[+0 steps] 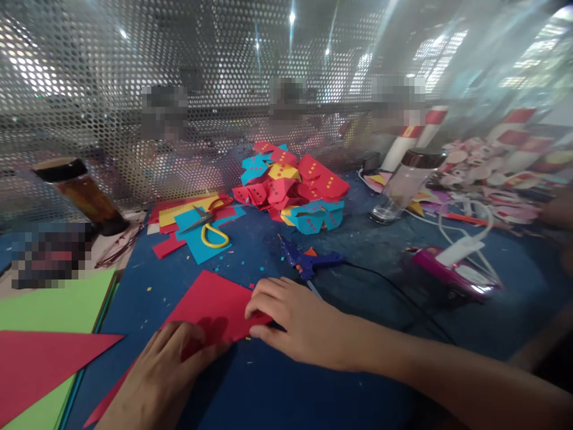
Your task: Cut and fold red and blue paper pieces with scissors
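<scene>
A red paper sheet (210, 301) lies on the blue table (277, 382) in front of me. My left hand (163, 373) rests on its near edge, fingers bent and pressing the paper down. My right hand (298, 322) lies flat on the sheet's right corner, fingers stretched out and together on the paper. Neither hand lifts the sheet.
Scissors (208, 224) with red and yellow handles lie on blue and red paper scraps. A pile of folded red, blue and yellow paper pieces (293, 188) sits behind. A blue glue gun (311, 261), a glass jar (403, 185), a pink device (452, 278), green and red sheets (54, 334) surround.
</scene>
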`<move>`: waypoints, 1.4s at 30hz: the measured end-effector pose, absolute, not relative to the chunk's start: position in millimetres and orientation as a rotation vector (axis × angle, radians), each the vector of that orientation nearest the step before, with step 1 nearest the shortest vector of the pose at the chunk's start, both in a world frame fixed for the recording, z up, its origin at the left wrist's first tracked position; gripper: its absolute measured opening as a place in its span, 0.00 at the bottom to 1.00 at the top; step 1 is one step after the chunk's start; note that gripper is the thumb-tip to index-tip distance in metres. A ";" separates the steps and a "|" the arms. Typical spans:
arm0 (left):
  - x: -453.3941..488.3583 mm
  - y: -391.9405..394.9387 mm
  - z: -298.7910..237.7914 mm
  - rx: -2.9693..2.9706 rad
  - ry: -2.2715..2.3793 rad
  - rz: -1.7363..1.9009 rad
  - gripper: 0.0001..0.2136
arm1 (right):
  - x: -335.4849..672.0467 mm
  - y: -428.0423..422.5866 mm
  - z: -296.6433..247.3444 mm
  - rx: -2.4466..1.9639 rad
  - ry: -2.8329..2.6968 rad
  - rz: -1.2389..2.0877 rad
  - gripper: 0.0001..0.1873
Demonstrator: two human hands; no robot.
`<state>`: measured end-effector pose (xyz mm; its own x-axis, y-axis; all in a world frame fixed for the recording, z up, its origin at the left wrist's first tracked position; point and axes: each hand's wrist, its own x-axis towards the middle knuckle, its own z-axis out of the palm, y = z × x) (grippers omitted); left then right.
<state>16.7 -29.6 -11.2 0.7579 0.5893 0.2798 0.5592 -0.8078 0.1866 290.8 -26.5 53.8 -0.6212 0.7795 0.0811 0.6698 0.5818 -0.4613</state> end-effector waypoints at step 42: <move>18.1 -38.2 6.8 2.498 1.204 0.537 0.07 | 289.5 -19.3 33.8 -1.213 -2.516 0.691 0.06</move>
<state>18.1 -38.2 6.8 0.5752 0.7944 0.1949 0.6761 -0.5959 0.4334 289.5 -19.3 33.8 -0.6160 0.7872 0.0295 0.6616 0.5374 -0.5230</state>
